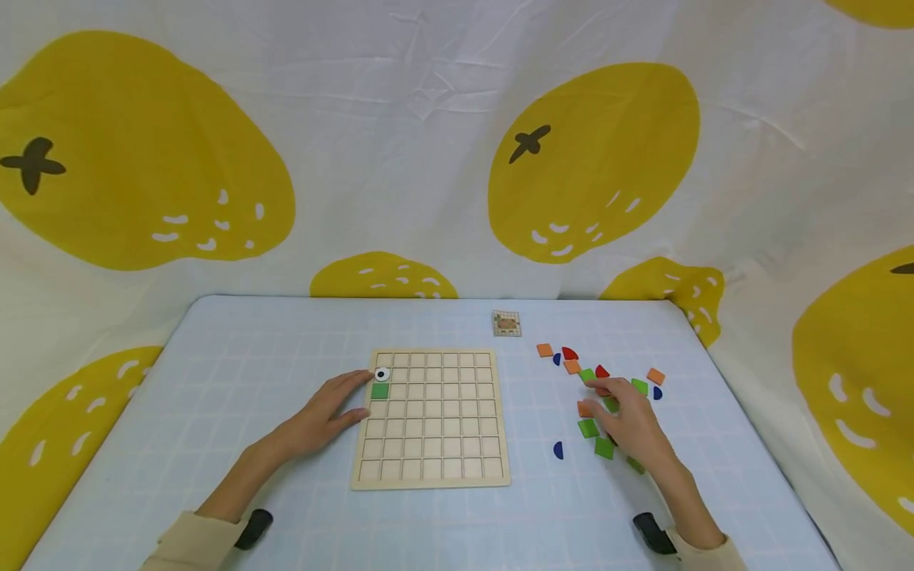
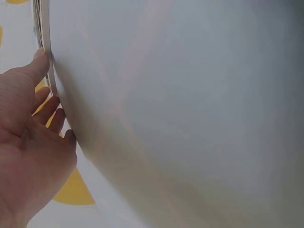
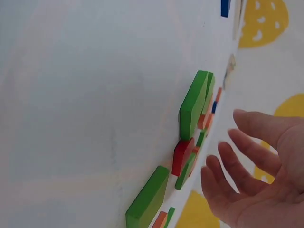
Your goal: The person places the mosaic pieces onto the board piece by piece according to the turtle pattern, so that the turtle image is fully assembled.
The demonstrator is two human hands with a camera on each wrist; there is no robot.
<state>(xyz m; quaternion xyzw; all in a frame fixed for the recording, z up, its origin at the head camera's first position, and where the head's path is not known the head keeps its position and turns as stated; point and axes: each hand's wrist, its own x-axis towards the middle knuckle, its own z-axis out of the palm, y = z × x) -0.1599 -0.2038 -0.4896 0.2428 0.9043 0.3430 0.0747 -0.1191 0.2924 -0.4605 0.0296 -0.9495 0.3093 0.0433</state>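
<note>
A wooden grid board lies on the table. In its far left corner are a white round piece with a dark centre and a green square tile, one cell nearer. My left hand rests at the board's left edge, thumb and fingers spread along it. Over the scattered pieces on the right hovers my right hand, fingers loosely bent and nothing visible between them. Beneath and around it are green tiles, orange tiles, red pieces and blue half-rounds; the hand hides some of them.
A small patterned card lies beyond the board, near the table's back edge. White cloth with yellow fruit prints hangs behind the table. Each wrist carries a black device.
</note>
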